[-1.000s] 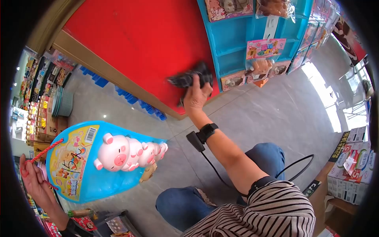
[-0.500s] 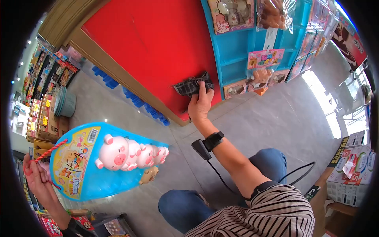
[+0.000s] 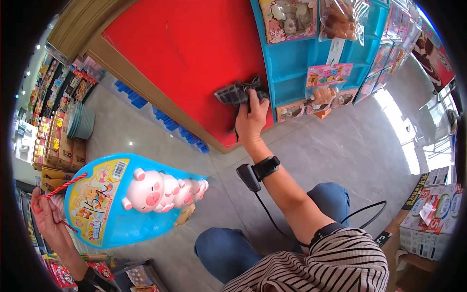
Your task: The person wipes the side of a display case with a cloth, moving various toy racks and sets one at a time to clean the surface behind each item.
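On the left, my left hand (image 3: 47, 214) is closed on the red cord (image 3: 68, 184) of a blue display board (image 3: 138, 233). Pink pig toys (image 3: 148, 191) and a small brown toy (image 3: 185, 215) are fixed to the board, beside a yellow printed label (image 3: 92, 204). My right hand (image 3: 253, 117) grips a dark, crumpled cloth (image 3: 237, 93) against the red panel (image 3: 189, 58), near its edge beside the blue rack.
A blue rack (image 3: 287, 61) with packaged toys stands at the upper right. Stocked shelves (image 3: 48, 92) and stacked teal baskets (image 3: 82, 121) are at the left. Cartons (image 3: 430, 219) stand at the right, above grey floor (image 3: 335, 146).
My right hand has moved slightly up and right with the cloth, which has changed shape. The blue board in my left hand has shifted slightly down and right.
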`<state>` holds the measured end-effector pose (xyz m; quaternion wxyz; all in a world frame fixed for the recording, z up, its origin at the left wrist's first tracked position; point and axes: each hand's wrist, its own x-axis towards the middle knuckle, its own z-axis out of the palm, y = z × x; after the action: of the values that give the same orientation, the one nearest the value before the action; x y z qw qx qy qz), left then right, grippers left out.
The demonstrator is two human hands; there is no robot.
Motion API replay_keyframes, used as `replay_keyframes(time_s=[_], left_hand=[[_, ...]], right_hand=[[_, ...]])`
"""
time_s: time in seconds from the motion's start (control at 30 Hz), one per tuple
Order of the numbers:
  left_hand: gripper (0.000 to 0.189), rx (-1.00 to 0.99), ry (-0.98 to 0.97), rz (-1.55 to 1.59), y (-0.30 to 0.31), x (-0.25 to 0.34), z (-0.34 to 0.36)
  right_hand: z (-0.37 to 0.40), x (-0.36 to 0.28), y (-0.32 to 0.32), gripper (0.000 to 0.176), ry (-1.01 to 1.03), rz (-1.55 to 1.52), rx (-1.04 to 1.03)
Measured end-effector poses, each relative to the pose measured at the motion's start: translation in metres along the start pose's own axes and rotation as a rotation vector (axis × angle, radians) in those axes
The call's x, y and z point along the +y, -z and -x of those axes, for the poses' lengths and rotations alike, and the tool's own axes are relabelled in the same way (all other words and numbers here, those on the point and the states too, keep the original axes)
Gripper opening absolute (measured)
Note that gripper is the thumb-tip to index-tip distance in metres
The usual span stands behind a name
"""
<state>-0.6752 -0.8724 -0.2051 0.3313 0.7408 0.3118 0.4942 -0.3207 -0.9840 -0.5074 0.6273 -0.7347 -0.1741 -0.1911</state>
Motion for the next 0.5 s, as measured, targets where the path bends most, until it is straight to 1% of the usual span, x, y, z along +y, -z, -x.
replay_keyframes(time_s=[0.07,0.1,0.2,0.23,0.33,0.37,0.47,0.5], left_hand=[[0.026,-0.028,0.007,0.024,0.003,-0.001,-0.003],[0.026,-0.044,0.015,0.034,0.004,-0.001,-0.002],[0.026,-0.025,0.010,0.067,0.003,-0.002,0.000],[0.026,-0.005,0.010,0.052,0.001,-0.001,0.000],[0.026,0.041,0.027,0.015,-0.005,0.002,0.003],[0.026,0.046,0.027,0.015,-0.006,0.002,0.003],[0.026,0.069,0.053,0.004,-0.009,0.005,0.001],[0.026,0.077,0.067,-0.003,-0.010,0.007,0.001]], right_hand=[[0.014,0.006,-0.001,0.038,0.064,0.059,-0.023],[0.023,0.005,0.002,0.038,0.022,0.102,-0.103],[0.029,0.006,0.007,0.038,-0.016,0.028,-0.156],[0.022,0.004,0.007,0.038,0.006,-0.001,-0.090],[-0.005,0.000,0.009,0.039,-0.023,-0.025,-0.022],[-0.002,0.001,0.008,0.040,0.000,0.022,-0.028],[0.027,0.013,0.009,0.039,-0.007,0.128,-0.152],[0.030,0.008,0.014,0.038,-0.073,0.117,-0.212]])
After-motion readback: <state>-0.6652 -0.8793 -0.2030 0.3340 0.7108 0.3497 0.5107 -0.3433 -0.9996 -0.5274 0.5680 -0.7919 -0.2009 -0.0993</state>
